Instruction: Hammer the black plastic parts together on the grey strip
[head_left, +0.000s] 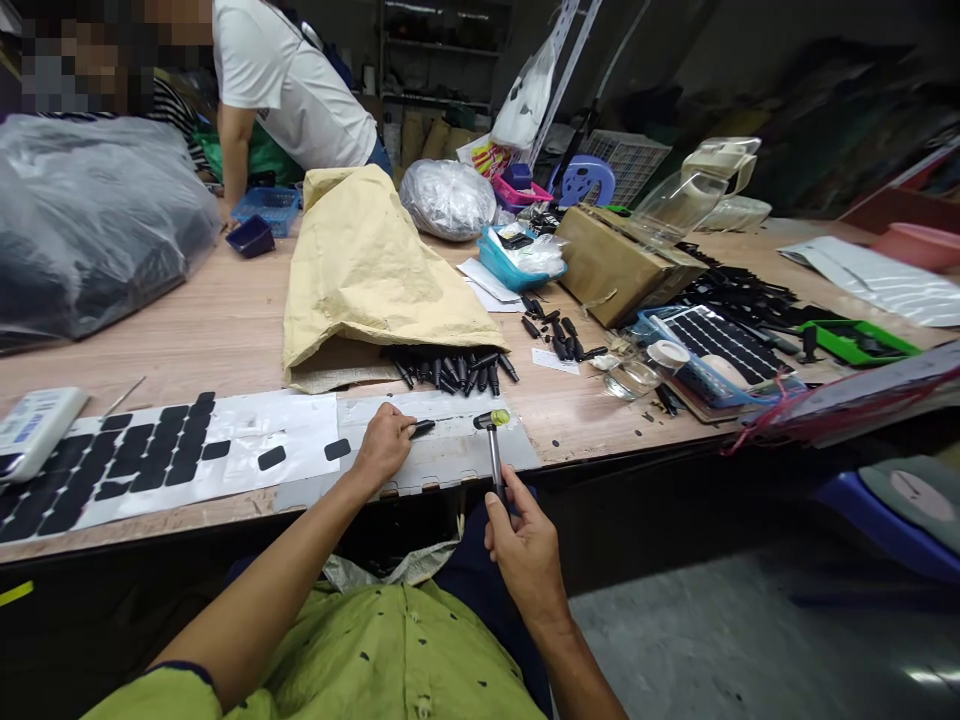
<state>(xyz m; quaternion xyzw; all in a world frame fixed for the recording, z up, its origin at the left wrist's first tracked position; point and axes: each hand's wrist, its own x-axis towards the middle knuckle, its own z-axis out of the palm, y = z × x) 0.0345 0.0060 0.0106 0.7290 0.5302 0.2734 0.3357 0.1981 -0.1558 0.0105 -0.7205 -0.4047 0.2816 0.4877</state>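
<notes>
My left hand (384, 443) rests on a grey metal plate (450, 460) at the table's front edge, its fingers closed on a small black pen-shaped part (421, 428). My right hand (525, 545) grips the handle of a small mallet (493, 440) below the table edge. The mallet's black and yellow-green head hovers just right of the black part. A pile of similar black parts (454, 372) spills from the mouth of a tan paper sack (367, 270) just beyond the plate.
White sheets with several black pads (150, 455) lie left of the plate. A cardboard box (619, 262), blue trays, a solar panel (716, 340) and a green tray (855, 342) crowd the right. A person in a white shirt (289, 80) leans over the far side beside a grey plastic bag (90, 215).
</notes>
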